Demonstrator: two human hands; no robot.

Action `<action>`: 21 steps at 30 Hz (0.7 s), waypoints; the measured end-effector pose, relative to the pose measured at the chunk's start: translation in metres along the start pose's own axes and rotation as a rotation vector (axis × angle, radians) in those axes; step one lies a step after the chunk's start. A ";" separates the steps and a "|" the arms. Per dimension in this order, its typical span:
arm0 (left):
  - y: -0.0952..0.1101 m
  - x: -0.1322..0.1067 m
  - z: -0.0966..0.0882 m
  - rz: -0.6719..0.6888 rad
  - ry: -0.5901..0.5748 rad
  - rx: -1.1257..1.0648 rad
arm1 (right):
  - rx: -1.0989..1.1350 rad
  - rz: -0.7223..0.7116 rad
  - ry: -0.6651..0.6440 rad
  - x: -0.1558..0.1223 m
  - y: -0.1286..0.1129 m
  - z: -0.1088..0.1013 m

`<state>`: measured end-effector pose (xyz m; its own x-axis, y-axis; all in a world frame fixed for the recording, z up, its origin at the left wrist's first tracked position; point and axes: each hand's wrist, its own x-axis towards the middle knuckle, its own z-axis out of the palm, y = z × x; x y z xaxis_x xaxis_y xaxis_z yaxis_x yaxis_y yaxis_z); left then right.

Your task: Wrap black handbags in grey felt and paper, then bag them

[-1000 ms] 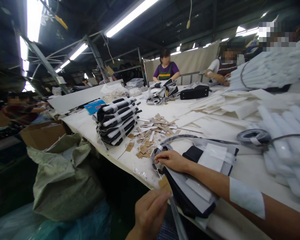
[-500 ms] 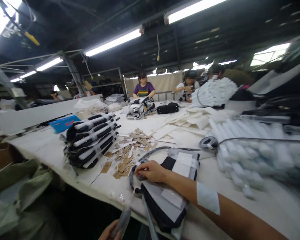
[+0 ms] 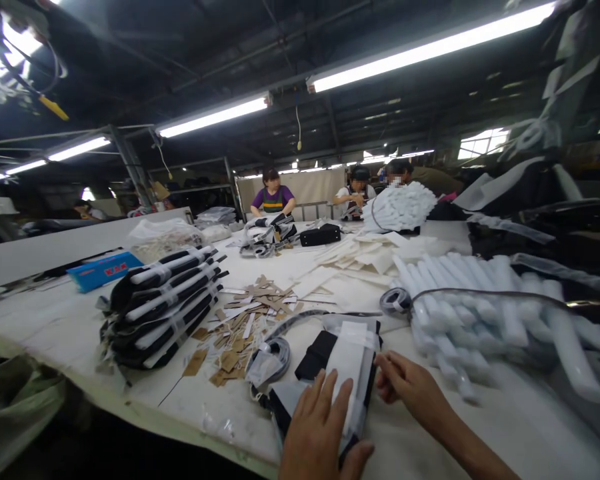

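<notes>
A folded black bag [image 3: 313, 353] lies on the table in front of me, with white padding strips [image 3: 353, 340] and clear tape along its top. My left hand [image 3: 317, 427] rests over its near part, fingers stretched out and palm down. At the bag's right edge is my right hand [image 3: 405, 380], its fingers curled and pressed together; whatever is between them is hidden. A plastic-wrapped strap coil [image 3: 275, 360] sits against the bag's left side, its strap running behind the bag.
Stacked black bags with white padding [image 3: 165, 307] stand at left, near a blue box [image 3: 105, 270]. Brown and white tags [image 3: 250, 327] are scattered mid-table. White foam tubes [image 3: 480, 300] lie bundled at right. A co-worker in purple [image 3: 274, 197] handles bags across the table.
My right hand has left the strap coil and moved right to the bag's edge. My left hand, earlier low with a clear plastic-covered piece, now lies flat on the bag. The view has shifted.
</notes>
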<state>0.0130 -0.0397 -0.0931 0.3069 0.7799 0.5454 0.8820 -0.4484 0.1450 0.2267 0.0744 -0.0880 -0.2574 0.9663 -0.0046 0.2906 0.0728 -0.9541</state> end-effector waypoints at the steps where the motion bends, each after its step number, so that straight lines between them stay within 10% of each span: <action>1: 0.002 0.007 0.006 -0.037 -0.078 -0.017 | 0.022 0.100 -0.031 -0.002 0.010 -0.003; 6: 0.007 0.013 0.021 -0.250 -0.330 -0.148 | 0.357 0.344 -0.077 -0.007 0.036 0.007; 21: -0.008 0.007 -0.035 -0.199 -0.227 -0.078 | 0.890 0.407 -0.231 -0.027 0.006 0.054</action>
<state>-0.0045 -0.0458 -0.0613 0.2104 0.9295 0.3028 0.9055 -0.3021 0.2980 0.1854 0.0354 -0.1101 -0.4914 0.7984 -0.3479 -0.3740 -0.5542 -0.7437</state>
